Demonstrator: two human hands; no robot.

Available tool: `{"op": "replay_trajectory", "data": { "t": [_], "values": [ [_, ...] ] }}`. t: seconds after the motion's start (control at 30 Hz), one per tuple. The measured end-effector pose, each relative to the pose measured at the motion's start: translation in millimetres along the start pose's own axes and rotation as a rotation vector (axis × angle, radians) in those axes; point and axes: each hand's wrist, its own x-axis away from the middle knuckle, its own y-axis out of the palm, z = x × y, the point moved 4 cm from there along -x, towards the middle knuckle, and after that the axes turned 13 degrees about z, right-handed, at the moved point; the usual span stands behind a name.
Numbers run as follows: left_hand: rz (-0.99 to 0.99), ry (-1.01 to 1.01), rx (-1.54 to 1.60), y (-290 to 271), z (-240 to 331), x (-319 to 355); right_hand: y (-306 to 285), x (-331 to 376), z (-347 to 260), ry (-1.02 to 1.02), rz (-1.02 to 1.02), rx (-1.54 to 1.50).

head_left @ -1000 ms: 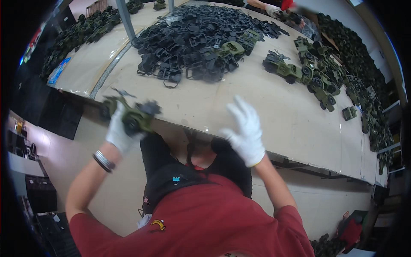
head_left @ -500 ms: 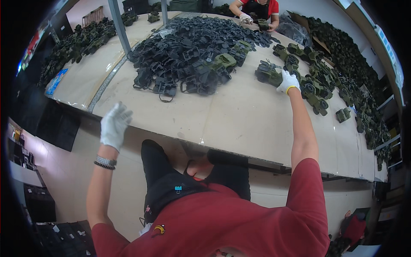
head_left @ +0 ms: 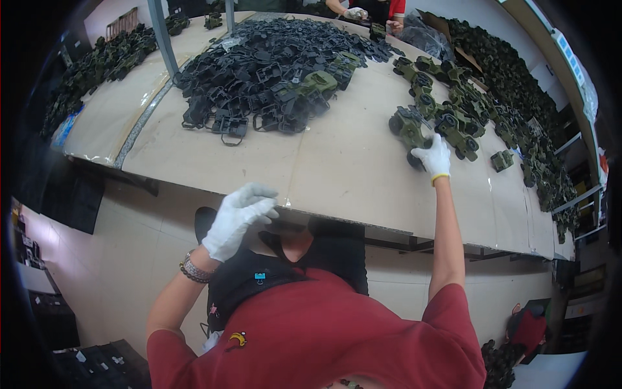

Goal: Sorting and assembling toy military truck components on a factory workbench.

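Observation:
My right hand point(head_left: 435, 159), in a white glove with a yellow cuff, grips the near end of an olive-green toy military truck point(head_left: 408, 126). The truck is tilted at the table, and its black wheels show. Just beyond the table's front edge, my gloved left hand point(head_left: 240, 217) hangs in the air with fingers apart and nothing in it. More green toy trucks point(head_left: 459, 133) stand clustered to the right of the held one. A large heap of black plastic toy parts point(head_left: 259, 71) covers the middle of the table, with a green body piece point(head_left: 317, 83) on top.
The brown-covered table point(head_left: 363, 175) curves across in front of me. A small green toy piece point(head_left: 501, 161) lies apart at the right. Piles of green toys line the far right and the left point(head_left: 116, 55). Across the table, another person's gloved hand point(head_left: 355, 13) is at work. A metal post point(head_left: 163, 39) rises at the left.
My left hand has moved right, toward the front of my body. The toy truck in my right hand has turned and come slightly nearer, so its wheels show.

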Motion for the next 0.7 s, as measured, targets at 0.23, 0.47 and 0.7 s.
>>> {"op": "replay_trajectory", "data": {
  "t": [0.23, 0.47, 0.7],
  "values": [
    [-0.210, -0.025, 0.160, 57.0, -33.6, -18.4, -74.6, 133.1, -145.6, 0.281, -0.428, -1.155],
    [0.122, -0.200, 0.789, 22.2, -27.7, -26.2, -62.4, 143.0, -254.6, -0.298, -0.679, -1.025],
    [0.322, -0.144, 0.747, -17.5, -38.7, -21.7, 66.9, 30.7, -299.1, -0.957, 0.015, -0.364]
  ]
}}
